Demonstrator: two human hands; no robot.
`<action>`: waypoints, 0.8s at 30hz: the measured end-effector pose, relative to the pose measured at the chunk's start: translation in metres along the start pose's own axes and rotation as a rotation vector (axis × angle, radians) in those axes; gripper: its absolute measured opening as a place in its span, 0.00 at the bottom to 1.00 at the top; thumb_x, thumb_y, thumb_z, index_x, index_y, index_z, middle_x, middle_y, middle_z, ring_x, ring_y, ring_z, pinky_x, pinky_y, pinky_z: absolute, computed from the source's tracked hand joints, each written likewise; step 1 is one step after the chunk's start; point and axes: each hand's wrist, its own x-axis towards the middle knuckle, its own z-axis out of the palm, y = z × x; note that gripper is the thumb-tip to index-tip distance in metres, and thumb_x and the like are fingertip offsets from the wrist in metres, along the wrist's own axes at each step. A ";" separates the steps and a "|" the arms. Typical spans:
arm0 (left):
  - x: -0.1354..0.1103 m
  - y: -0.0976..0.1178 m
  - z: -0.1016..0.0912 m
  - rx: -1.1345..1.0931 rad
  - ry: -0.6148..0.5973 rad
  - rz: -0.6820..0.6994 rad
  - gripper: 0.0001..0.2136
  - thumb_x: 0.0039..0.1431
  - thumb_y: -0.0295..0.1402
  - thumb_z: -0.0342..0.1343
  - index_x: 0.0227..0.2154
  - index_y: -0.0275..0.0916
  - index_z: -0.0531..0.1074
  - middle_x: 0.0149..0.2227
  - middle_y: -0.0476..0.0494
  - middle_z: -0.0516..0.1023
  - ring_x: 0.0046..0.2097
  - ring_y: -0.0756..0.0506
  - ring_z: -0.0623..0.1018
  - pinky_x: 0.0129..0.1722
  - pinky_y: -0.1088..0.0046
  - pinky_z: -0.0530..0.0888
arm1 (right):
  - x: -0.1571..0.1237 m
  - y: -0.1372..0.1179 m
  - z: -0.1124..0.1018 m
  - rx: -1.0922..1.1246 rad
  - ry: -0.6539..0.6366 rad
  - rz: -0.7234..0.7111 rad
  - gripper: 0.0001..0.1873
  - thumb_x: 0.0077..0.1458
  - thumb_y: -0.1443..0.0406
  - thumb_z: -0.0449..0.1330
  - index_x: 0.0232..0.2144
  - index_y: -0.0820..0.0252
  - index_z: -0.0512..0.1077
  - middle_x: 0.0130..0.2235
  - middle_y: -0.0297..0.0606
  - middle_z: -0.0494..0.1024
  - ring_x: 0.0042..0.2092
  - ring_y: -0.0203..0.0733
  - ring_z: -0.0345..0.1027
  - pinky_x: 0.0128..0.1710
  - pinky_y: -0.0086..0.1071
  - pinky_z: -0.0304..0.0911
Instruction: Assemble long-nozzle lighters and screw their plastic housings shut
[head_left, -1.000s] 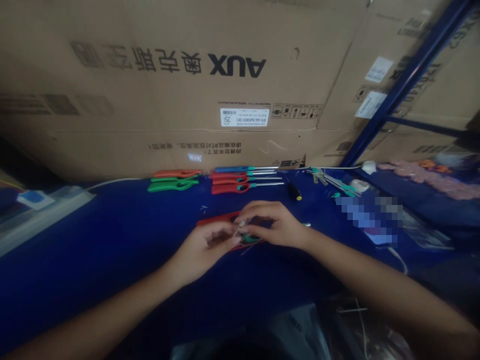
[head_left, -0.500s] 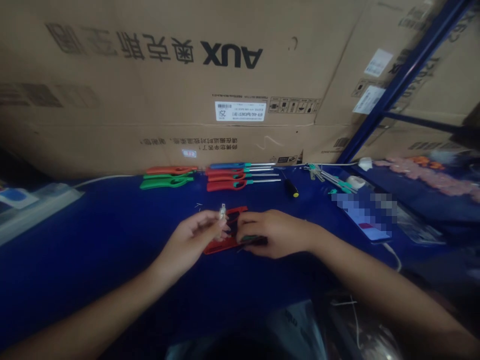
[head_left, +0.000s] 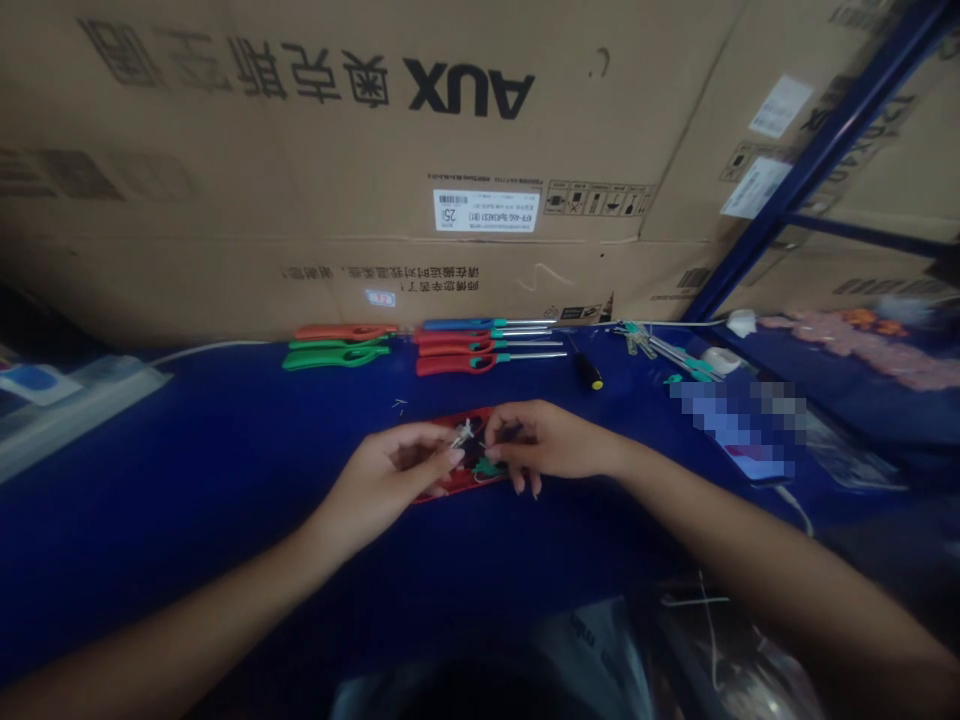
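My left hand pinches a small clear part with thin wires between thumb and forefinger. My right hand meets it from the right, fingertips pinched on the same small part. Both hands hover over an opened red lighter shell lying on the blue table; a green piece shows inside it under my right fingers.
Long-nosed lighters lie in a row at the back: green and orange ones, red and blue ones. A black screwdriver, green-tipped metal tubes, a phone and big cardboard boxes surround the work spot.
My left hand, which had lifted the clear part up and away, has brought it back down to the red shell. My right hand rose from the shell to meet it.
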 end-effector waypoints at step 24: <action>0.006 -0.009 -0.005 0.059 -0.014 0.011 0.16 0.50 0.40 0.70 0.40 0.37 0.83 0.32 0.44 0.84 0.28 0.49 0.78 0.27 0.75 0.79 | 0.014 0.014 -0.008 0.097 0.103 -0.099 0.16 0.56 0.56 0.66 0.36 0.64 0.76 0.17 0.23 0.68 0.16 0.25 0.57 0.11 0.19 0.55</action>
